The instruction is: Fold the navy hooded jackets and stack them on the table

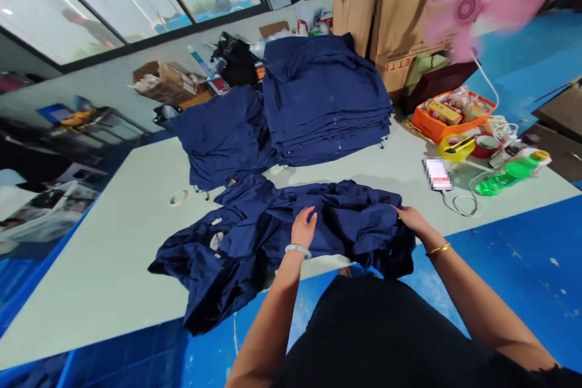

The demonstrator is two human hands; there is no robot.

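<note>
- Pressing down, the left hand [302, 228] and right hand [411, 219] lie open, ungripping, on the navy garment [359, 224], holding it against the desk [104, 273].
- Folded navy stack [325, 103] sits beyond the garment, clear of the hands.

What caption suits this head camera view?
Left hand and right hand rest on a crumpled navy blue garment beside a folded navy stack on a pale table.

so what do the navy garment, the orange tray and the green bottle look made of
The navy garment looks like woven cotton or a cotton blend, matte, with soft creases where it bunches. The orange tray looks like moulded plastic with a smooth, slightly glossy rim. The green bottle seems to be shiny translucent plastic, as light passes through it.
</note>
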